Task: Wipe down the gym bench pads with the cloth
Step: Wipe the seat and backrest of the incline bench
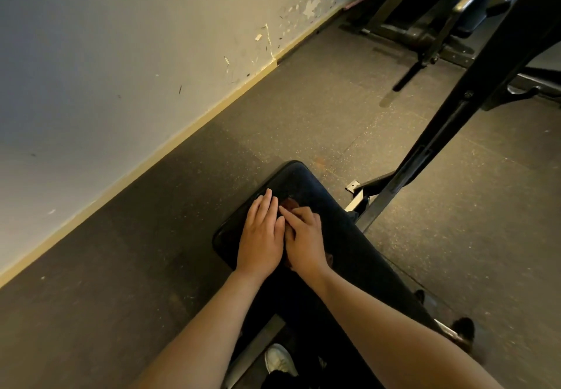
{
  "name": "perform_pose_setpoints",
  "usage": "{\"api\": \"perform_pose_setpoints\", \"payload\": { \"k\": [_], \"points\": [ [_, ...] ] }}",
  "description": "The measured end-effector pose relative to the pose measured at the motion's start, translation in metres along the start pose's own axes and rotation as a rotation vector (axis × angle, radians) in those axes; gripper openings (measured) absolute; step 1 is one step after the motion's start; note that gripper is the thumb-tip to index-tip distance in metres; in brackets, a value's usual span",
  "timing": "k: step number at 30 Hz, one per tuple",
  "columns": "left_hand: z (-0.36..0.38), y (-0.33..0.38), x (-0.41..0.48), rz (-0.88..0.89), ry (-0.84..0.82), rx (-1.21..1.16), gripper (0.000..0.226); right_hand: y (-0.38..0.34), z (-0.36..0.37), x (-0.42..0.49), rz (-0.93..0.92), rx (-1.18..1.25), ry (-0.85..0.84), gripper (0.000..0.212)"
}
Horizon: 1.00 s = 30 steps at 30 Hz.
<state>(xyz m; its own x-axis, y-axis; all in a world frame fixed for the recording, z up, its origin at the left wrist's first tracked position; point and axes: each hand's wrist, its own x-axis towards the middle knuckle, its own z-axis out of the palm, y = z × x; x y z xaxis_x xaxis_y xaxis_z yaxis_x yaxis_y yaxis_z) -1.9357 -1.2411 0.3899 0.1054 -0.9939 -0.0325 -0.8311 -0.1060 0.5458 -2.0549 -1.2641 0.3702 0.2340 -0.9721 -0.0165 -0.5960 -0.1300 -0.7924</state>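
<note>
Pressing down with fingers straight and close together, the left grip (261,238) lies flat on the near-wall half of the bench pad (303,179), holding nothing in its fingers. The right grip (305,237) sits just beside it, touching it along the thumb side, index finger stretched out and the other fingers bent. Whether those bent fingers gather the cloth (290,204) or only bear down on it cannot be told. The cloth, a reddish-brown scrap, shows only as a small patch past the fingertips; most of it lies hidden beneath the grips, near the rounded far end of the pad.

To wipe well from here, the weight should probably go through the palms so the cloth stays spread instead of balling up. Strokes ought to overlap along the pad's length and run over the rolled edges, where grime likely collects. The dark metal frame (455,121) rises to the right, and speckled floor (182,221) runs alongside.
</note>
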Motion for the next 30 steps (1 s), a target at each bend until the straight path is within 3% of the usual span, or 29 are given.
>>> {"api": "perform_pose_setpoints", "payload": {
  "k": [3, 7, 15, 21, 30],
  "points": [
    [0.001, 0.000, -0.001, -0.003, 0.006, -0.007, 0.052, 0.003, -0.008, 0.004, -0.035, 0.000, -0.017, 0.036],
    [0.002, 0.001, -0.001, -0.012, 0.020, 0.010, 0.051, -0.004, -0.028, 0.043, 0.079, 0.114, 0.054, 0.040],
    [0.004, 0.004, -0.001, -0.049, 0.016, -0.042, 0.054, 0.008, -0.020, 0.021, -0.059, -0.134, -0.061, 0.040],
    [0.008, 0.002, -0.002, -0.035, 0.027, -0.031, 0.054, -0.002, -0.035, 0.048, 0.009, 0.018, 0.012, 0.038],
    [0.013, 0.005, -0.003, -0.051, 0.049, -0.018, 0.056, 0.009, -0.029, 0.032, -0.015, 0.004, -0.094, 0.036]
  ]
}}
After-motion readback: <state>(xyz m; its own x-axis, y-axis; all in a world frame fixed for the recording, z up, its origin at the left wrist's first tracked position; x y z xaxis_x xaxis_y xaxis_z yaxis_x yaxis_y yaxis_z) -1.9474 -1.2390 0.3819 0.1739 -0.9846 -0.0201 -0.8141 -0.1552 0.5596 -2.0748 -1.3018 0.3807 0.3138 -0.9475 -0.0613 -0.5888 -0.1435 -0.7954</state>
